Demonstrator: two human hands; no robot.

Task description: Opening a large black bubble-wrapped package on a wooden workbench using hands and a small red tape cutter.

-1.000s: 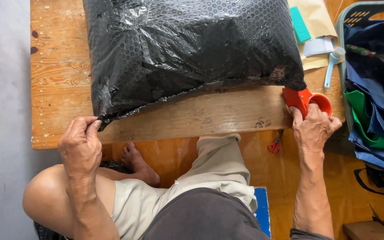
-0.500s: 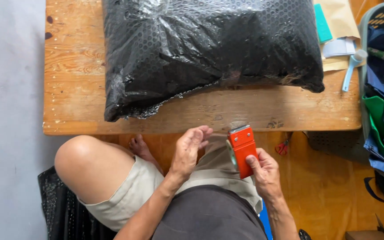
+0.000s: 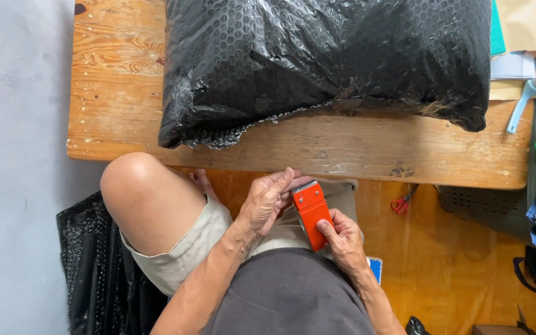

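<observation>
A wooden counter (image 3: 125, 93) of worn, knotty planks fills the upper part of the view, paint-specked and scuffed along its near edge. On it lies a big black bubble-wrap parcel (image 3: 324, 62), plump like a pillow, its skin glossy and dimpled in a honeycomb pattern, with a ragged open lip hanging toward the near left corner. Below the counter's edge the person sits with a bare knee (image 3: 138, 186) raised to the left, in beige shorts and a dark grey shirt. Both forearms angle up from the lap and meet just below the counter's edge. The right hand (image 3: 342, 239) grips an orange tape dispenser (image 3: 311, 211), a smooth boxy plastic body with a grey toothed metal end pointing up toward the counter; its fingers are curled around the lower body and the thumb is pressed on the face. The left hand (image 3: 268, 198) is bent at the wrist, its fingers loosely curved and touching the dispenser's upper end. Small red-handled scissors (image 3: 401, 203) lie on the orange floor to the right.
</observation>
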